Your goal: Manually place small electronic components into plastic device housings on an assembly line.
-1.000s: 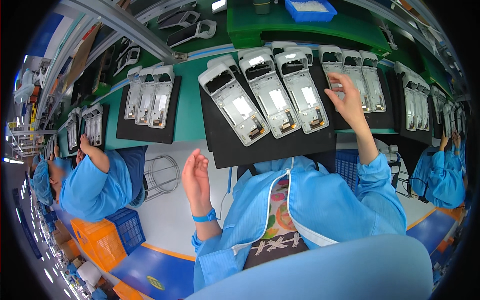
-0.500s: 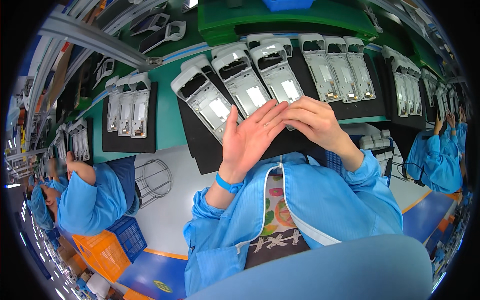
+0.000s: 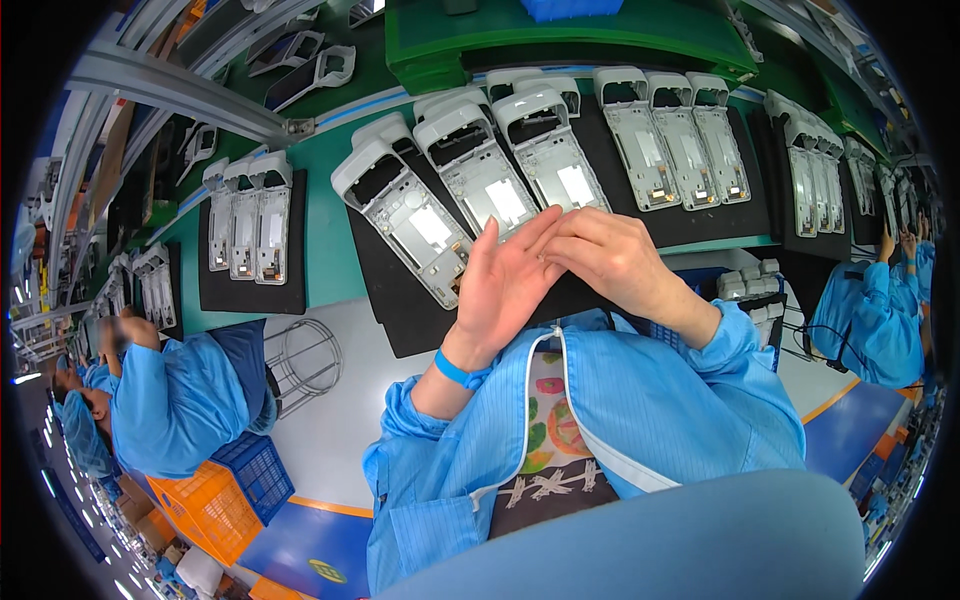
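Note:
My left hand (image 3: pixel 503 292) is held palm up in front of my chest, its fingers stretched out together and the thumb apart. Over its fingers bends my right hand (image 3: pixel 618 262), thumb and fingertips pinched together against the left fingers. Whatever lies in the pinch is too small to make out. Just beyond both hands, light grey plastic device housings rest on a black mat (image 3: pixel 405 335). The left housing (image 3: pixel 408 222) is nearest my left thumb; a middle housing (image 3: pixel 482 178) and a right housing (image 3: pixel 556 160) lie behind the fingers. Each has a white rectangle inside.
More grey housings (image 3: pixel 668 140) lie on a mat to the right, others (image 3: pixel 245 225) to the left, along the green bench (image 3: pixel 335 225). A green raised shelf (image 3: pixel 560 40) runs behind. A co-worker (image 3: pixel 185 395) sits at left, near a round wire stool (image 3: pixel 303 358) and an orange crate (image 3: pixel 205 510).
My right fingertips have shifted slightly left and down across the left fingers. The left hand has tilted and curled a little. The view has shifted slightly.

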`<state>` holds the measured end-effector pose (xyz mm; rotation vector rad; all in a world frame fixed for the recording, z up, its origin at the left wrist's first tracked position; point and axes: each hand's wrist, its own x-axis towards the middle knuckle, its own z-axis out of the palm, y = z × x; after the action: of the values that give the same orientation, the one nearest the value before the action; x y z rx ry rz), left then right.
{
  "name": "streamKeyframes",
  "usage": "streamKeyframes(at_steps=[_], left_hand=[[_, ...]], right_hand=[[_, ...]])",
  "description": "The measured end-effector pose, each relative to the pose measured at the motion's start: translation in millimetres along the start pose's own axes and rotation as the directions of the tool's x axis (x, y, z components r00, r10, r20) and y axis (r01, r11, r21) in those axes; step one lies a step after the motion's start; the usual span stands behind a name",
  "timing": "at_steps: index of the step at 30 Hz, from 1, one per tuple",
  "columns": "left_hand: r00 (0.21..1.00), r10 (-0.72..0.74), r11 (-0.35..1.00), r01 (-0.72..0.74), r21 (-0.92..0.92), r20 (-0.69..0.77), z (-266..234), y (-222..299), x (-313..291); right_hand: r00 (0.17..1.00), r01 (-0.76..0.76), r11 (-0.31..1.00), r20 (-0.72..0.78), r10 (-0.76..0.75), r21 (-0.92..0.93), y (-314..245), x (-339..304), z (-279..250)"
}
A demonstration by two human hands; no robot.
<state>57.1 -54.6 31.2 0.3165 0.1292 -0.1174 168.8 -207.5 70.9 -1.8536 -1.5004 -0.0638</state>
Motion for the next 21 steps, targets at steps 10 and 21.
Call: streamKeyframes(at_steps=[10,21], left_hand=[[1.000,0.005,0.994,-0.006,0.109,0.014,-7,0,-4],[1.000,-0.009,0.995,0.012,0.099,-0.024,-1,13,-13]], right_hand=[[0.995,0.006,0.998,-0.095,-0.011,-0.054,30,12,10],[0.952,0.264,0.897,-0.052,-0.301,-0.355,103,53,21]])
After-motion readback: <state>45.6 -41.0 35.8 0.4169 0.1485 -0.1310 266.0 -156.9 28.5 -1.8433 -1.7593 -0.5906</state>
